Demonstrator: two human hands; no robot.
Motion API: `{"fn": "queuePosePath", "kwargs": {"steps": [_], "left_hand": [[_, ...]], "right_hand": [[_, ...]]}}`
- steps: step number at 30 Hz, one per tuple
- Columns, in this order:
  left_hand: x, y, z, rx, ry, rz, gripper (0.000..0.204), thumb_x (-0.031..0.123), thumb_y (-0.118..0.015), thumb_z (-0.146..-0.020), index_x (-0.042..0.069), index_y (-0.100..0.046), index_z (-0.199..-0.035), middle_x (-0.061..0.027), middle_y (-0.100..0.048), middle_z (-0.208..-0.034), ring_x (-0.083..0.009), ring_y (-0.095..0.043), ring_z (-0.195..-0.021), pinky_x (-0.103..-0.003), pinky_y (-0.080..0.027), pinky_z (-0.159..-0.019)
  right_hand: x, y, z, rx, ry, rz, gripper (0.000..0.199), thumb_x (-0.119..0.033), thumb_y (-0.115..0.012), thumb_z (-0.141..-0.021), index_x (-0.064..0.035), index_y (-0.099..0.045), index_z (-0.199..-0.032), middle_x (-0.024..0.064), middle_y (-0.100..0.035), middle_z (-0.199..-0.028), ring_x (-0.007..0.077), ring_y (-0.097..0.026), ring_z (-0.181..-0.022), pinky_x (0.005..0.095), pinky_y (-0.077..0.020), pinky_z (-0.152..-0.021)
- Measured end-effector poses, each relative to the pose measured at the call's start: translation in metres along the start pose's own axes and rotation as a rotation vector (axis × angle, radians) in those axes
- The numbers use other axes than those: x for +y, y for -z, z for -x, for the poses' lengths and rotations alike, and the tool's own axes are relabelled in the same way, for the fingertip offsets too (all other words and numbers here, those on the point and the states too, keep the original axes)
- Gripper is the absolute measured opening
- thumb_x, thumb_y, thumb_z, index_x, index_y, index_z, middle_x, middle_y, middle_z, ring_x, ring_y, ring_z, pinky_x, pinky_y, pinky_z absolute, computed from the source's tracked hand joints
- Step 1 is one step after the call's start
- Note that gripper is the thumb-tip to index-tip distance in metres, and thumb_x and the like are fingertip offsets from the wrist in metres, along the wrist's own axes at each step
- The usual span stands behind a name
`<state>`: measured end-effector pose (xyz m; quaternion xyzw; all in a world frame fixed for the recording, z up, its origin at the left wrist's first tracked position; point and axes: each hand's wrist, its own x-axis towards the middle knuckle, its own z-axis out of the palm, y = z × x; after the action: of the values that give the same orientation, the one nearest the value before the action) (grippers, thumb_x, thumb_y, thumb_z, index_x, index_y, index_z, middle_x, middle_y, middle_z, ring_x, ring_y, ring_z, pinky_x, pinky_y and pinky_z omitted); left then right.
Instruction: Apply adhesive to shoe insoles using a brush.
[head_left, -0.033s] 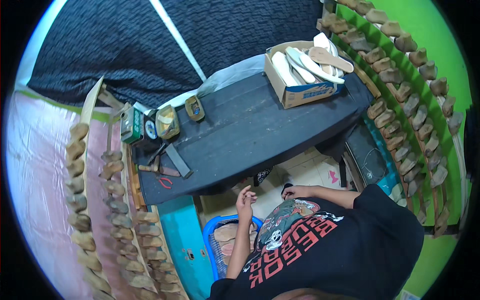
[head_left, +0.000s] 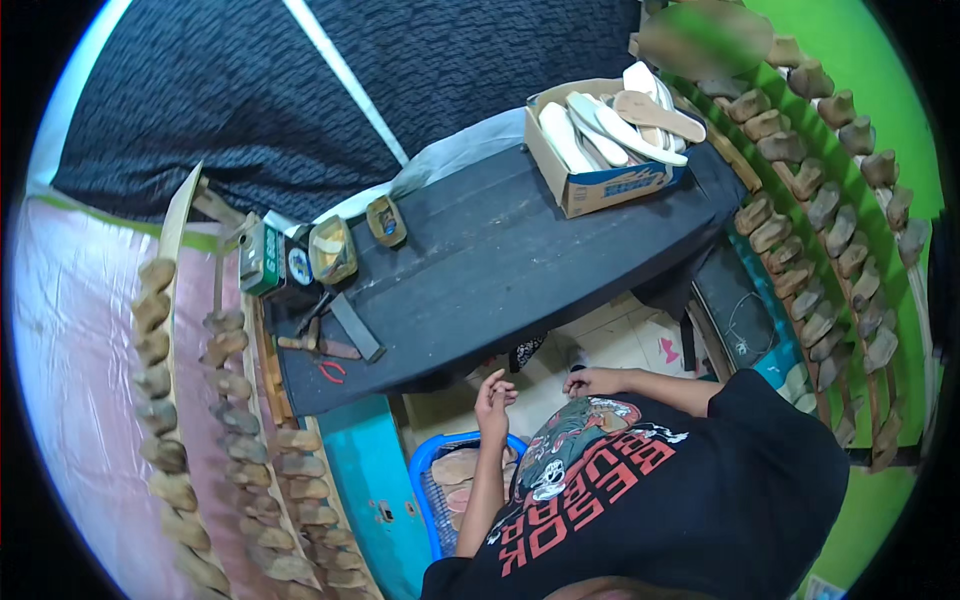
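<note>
My left hand (head_left: 493,395) is raised just below the front edge of the black workbench (head_left: 500,260), fingers loosely apart, with nothing in it. My right hand (head_left: 585,380) lies beside it at the top of my black printed shirt; its fingers are too small to read. Under my left forearm stands a blue basket (head_left: 425,480) with several tan insoles in it. The nearest things on the bench are red-handled pliers (head_left: 332,371), a hammer (head_left: 318,346) and a grey flat bar (head_left: 357,327).
A cardboard box (head_left: 600,185) full of pale insoles stands at the bench's far right. Tins (head_left: 333,250) and a green box (head_left: 262,258) sit at its left end. Racks of wooden shoe lasts (head_left: 160,400) line the left and right (head_left: 830,240). A teal panel (head_left: 365,480) stands beside the basket.
</note>
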<state>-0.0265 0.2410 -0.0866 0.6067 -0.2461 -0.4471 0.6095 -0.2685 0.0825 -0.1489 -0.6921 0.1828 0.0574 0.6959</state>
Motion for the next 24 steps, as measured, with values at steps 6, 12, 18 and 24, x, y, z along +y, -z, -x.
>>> {"fn": "queuePosePath", "kwargs": {"steps": [6, 12, 18, 24], "left_hand": [[0.040, -0.064, -0.067, -0.082, 0.031, 0.021, 0.033, 0.013, -0.051, -0.104, 0.002, -0.054, -0.135, -0.0065, -0.064, -0.103, -0.0128, -0.065, -0.088, -0.025, -0.053, -0.077], [0.120, -0.138, -0.159, -0.297, -0.008, 0.048, 0.039, 0.011, -0.051, -0.102, -0.002, -0.046, -0.139, -0.0124, -0.063, -0.111, -0.0213, -0.066, -0.099, -0.033, -0.054, -0.088], [0.200, -0.218, -0.225, -0.482, -0.063, 0.281, 0.058, 0.022, -0.054, -0.101, -0.001, -0.033, -0.150, -0.0222, -0.056, -0.132, -0.0320, -0.058, -0.124, -0.041, -0.048, -0.104], [0.224, -0.259, -0.256, -0.633, -0.003, 0.570, 0.077, 0.041, -0.052, -0.100, 0.005, -0.016, -0.159, -0.0262, -0.030, -0.158, -0.0339, -0.034, -0.146, -0.043, -0.031, -0.119]], "right_hand": [[-0.128, 0.093, 0.009, 0.498, 0.252, 0.094, 0.017, -0.004, -0.056, -0.094, -0.0019, -0.065, -0.108, 0.0087, -0.070, -0.094, 0.0164, -0.066, -0.089, 0.0322, -0.0529, -0.080], [-0.231, 0.224, 0.053, 1.069, 0.414, 0.582, 0.015, -0.002, -0.058, -0.089, -0.0008, -0.065, -0.102, 0.0158, -0.067, -0.092, 0.0333, -0.065, -0.090, 0.0395, -0.0515, -0.083], [-0.270, 0.295, 0.057, 1.169, 0.455, 0.344, 0.015, -0.001, -0.056, -0.094, 0.0009, -0.064, -0.105, 0.0138, -0.069, -0.098, 0.0263, -0.067, -0.093, 0.0334, -0.0509, -0.084], [-0.263, 0.333, -0.002, 0.774, 0.302, 0.198, 0.024, -0.008, -0.049, -0.100, 0.0000, -0.059, -0.121, 0.0175, -0.067, -0.109, 0.0254, -0.065, -0.104, 0.0337, -0.0491, -0.092]]}}
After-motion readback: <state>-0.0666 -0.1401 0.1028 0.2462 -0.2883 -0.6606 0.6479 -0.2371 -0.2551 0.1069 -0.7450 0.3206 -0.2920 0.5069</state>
